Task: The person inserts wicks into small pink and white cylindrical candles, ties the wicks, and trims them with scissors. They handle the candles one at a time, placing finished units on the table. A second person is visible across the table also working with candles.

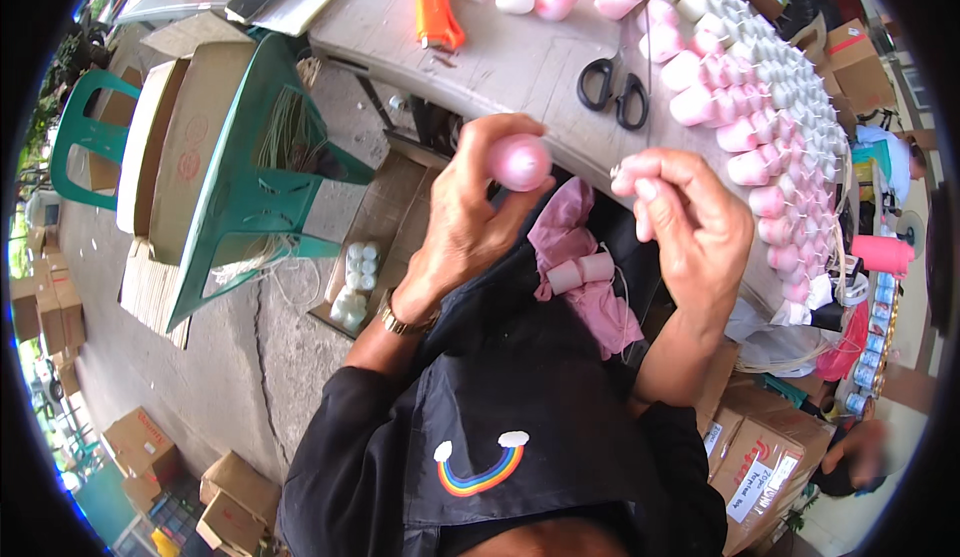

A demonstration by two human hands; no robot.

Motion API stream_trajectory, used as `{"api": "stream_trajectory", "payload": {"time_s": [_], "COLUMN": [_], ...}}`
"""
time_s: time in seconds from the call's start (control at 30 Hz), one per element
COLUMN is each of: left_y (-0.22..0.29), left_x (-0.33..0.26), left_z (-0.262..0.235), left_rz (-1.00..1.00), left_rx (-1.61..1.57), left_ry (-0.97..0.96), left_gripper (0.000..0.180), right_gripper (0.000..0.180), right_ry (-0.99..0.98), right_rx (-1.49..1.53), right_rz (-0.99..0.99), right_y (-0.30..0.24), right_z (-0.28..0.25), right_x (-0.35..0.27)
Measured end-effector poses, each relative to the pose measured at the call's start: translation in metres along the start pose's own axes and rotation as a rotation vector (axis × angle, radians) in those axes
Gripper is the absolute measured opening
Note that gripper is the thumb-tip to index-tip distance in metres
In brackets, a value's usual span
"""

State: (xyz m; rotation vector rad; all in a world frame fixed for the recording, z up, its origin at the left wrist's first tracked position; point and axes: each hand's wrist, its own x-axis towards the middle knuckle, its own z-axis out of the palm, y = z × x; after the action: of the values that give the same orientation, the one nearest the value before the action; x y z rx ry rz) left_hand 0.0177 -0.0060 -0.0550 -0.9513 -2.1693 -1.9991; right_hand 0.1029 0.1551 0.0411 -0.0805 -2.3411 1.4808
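My left hand (470, 192), raised in front of the table edge, is wrapped round a pink rounded cylinder (520, 162) with a pale spot at its end. My right hand (690, 227) is pinched at the fingertips around a tiny pale bit (615, 170), too small to name. Below, a pink cloth (563, 219) lies over my lap, with pale pink cylinders (580, 271) on it and a thin cord beside them. Black-handled scissors (614, 94) rest on the table just beyond my hands.
Strung pink and white cylinders (735, 107) cover the table's right side. An orange cutter (435, 7) lies on the tabletop (530, 67). To the left, a green plastic chair (265, 182) holds cardboard. Cartons (760, 467) stand at lower right; a person (855, 457) is at the right edge.
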Motion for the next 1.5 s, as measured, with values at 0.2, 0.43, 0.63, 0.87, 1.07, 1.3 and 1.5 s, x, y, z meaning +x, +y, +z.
{"api": "stream_trajectory", "payload": {"time_s": [0.2, 0.43, 0.63, 0.87, 1.07, 1.3, 1.5], "left_y": [0.006, 0.010, 0.011, 0.010, 0.015, 0.021, 0.021], "left_x": [0.006, 0.004, 0.004, 0.006, 0.006, 0.000, -0.005], "left_z": [0.013, 0.015, 0.014, 0.014, 0.008, 0.011, 0.019], "left_rz": [0.112, 0.118, 0.149, 0.220, -0.157, -0.615, -0.769], "left_rx": [-0.065, -0.086, -0.043, 0.038, -0.325, -1.338, -1.690], "left_ry": [-0.094, -0.123, -0.116, -0.090, -0.044, -0.096, -0.169], "left_gripper": [0.052, 0.048, 0.049, 0.051, 0.066, 0.054, 0.048], "right_gripper": [0.014, 0.015, 0.017, 0.018, 0.019, 0.017, 0.016], "right_ry": [0.091, 0.136, 0.148, 0.152, 0.215, 0.305, 0.347], "right_rx": [-0.294, -0.346, -0.477, -0.527, -0.445, -0.480, -0.531], "right_rz": [-0.327, -0.320, -0.394, -0.431, -0.390, -0.413, -0.464], "right_y": [0.009, 0.010, 0.015, 0.019, 0.016, 0.028, 0.035], "right_z": [0.016, 0.019, 0.023, 0.024, 0.021, 0.033, 0.038], "right_x": [-0.008, -0.011, -0.010, -0.010, -0.017, -0.024, -0.025]}}
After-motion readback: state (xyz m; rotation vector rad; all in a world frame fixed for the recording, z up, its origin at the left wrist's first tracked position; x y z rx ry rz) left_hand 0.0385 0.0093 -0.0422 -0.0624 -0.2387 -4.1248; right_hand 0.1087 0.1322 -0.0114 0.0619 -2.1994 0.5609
